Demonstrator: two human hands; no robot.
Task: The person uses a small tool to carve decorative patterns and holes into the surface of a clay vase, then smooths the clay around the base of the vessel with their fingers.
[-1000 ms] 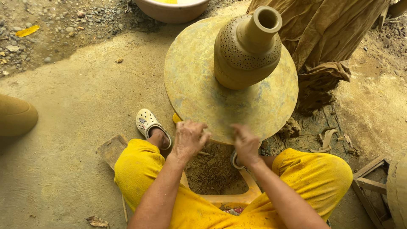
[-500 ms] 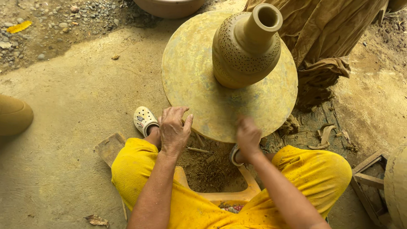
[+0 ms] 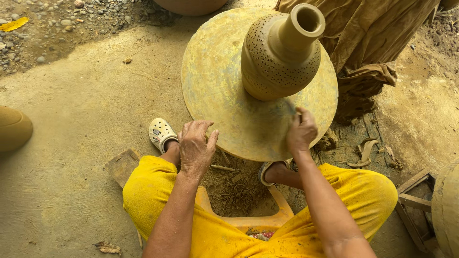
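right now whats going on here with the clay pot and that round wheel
A person in yellow clothes sits low at a round potter's wheel that carries a tall clay vase with a narrow neck and a body dotted with small holes. The left hand rests on the near rim of the wheel. The right hand is raised on the wheel near the base of the vase and seems to pinch a small, blurred tool. A white clog shows beside the wheel, on dusty ground.

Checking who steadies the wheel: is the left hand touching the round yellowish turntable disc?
Touching. The head view shows the left hand with fingers curled over the near rim of the round yellowish turntable disc, no gap visible.
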